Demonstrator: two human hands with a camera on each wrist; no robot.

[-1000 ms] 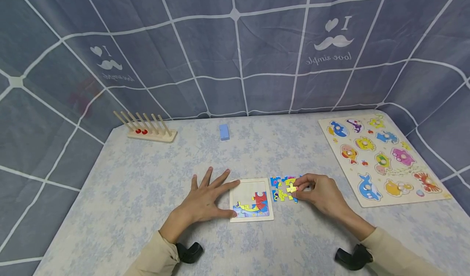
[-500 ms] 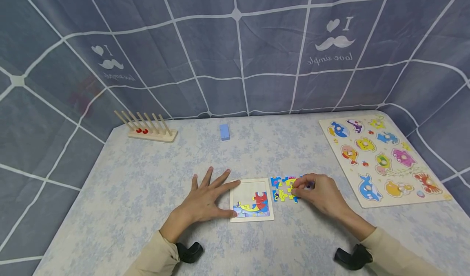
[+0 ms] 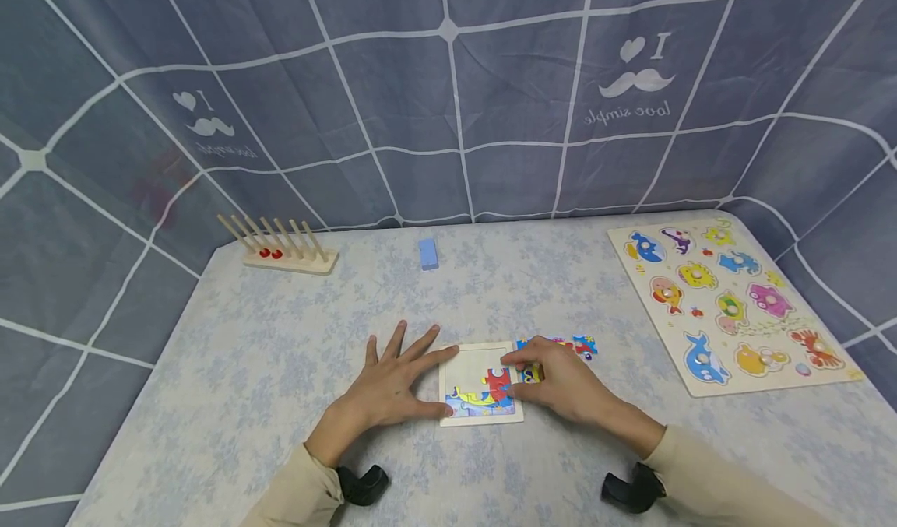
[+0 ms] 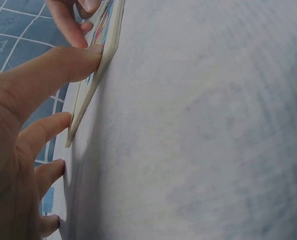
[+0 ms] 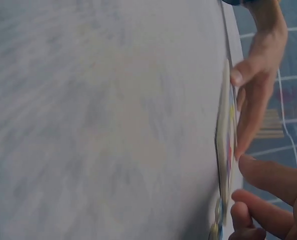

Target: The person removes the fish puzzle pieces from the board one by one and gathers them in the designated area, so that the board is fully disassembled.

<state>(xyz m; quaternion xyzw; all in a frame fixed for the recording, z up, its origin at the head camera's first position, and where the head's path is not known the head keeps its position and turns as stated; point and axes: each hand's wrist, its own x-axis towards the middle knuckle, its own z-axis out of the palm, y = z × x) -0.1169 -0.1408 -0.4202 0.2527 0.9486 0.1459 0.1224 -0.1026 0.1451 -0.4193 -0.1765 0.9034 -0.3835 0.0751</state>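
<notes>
The puzzle frame lies between the spread left hand, touching its left side, and the right hand over its right side; whether that pinches anything, I can't tell. A low drag rightward could unseat the red pieces.

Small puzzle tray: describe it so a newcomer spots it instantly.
On the pale floral tabletop, look between the left hand and right hand. The small square wooden tray lies there, its left side touched by the left hand. Unlike the larger animal board at right, it has jigsaw pieces only along the bottom and lower right, bare wood above.
</notes>
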